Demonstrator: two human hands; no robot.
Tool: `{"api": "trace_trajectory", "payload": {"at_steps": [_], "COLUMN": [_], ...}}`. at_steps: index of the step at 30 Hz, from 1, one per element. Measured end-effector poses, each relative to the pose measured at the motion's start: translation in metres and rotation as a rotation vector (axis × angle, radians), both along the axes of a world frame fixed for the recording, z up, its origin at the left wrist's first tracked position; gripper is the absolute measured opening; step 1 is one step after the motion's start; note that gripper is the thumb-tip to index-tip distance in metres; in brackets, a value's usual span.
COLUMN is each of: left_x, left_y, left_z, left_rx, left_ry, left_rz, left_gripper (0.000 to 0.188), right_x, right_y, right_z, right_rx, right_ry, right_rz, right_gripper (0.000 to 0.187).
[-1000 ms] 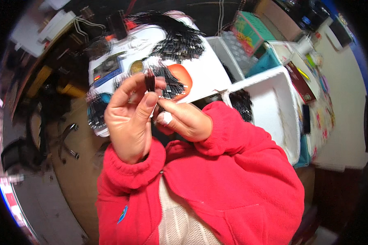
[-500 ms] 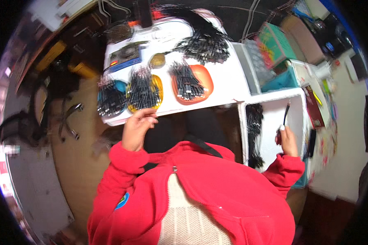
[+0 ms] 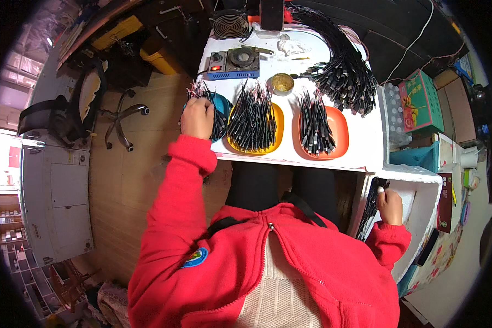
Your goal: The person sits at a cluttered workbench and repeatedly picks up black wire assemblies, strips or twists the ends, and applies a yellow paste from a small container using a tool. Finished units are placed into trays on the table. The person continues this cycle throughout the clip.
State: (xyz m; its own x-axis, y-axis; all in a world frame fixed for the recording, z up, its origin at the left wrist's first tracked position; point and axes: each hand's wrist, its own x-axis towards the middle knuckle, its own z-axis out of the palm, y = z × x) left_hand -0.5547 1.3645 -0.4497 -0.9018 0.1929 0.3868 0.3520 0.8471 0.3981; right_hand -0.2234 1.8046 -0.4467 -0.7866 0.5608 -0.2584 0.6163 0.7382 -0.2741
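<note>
My left hand is over the blue bowl at the left, its fingers curled in among short black cables with bare wire ends. What it grips is hidden. My right hand reaches into the white foam box with fingers closed beside a bundle of black cables; a white cover sits on one fingertip. I cannot make out whether a cable is between those fingers. More short cables fill the yellow bowl and the orange bowl.
A small blue heating device with a lit red switch stands behind the bowls, near a round tin. A thick heap of black cables covers the table's far right. A green box stands beyond; an office chair is at left.
My left hand has moved from the table's front edge into the blue bowl. The right hand, which held a black cable over the box, has shifted to the cable bundle there. The view has turned.
</note>
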Motion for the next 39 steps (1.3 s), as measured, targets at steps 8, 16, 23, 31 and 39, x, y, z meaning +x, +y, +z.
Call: {"api": "trace_trajectory", "payload": {"at_steps": [8, 16, 23, 31, 39], "left_x": [-0.028, -0.033, -0.033, -0.021, 0.023], "left_y": [0.027, 0.029, 0.012, -0.006, 0.0], "left_z": [-0.015, -0.021, -0.012, 0.004, 0.043], "left_rx": [-0.46, -0.556, -0.035, 0.914, 1.318], "left_ry": [0.096, 0.063, 0.041, -0.207, -0.491], "left_rz": [0.107, 0.185, 0.099, -0.1, -0.248], "left_gripper": [0.01, 0.008, 0.018, 0.005, 0.005], "right_x": [-0.151, -0.254, -0.264, -0.265, -0.359], "right_y": [-0.146, -0.218, -0.219, -0.215, -0.243], "right_z": [0.058, 0.021, 0.003, 0.009, 0.032], "right_rx": [-0.375, -0.088, -0.179, -0.16, 0.006], "right_ry": [0.44, 0.222, 0.248, 0.332, 0.314], "right_rz": [0.566, 0.467, 0.405, 0.436, 0.449], "right_gripper": [0.021, 0.035, 0.028, 0.032, 0.035]}}
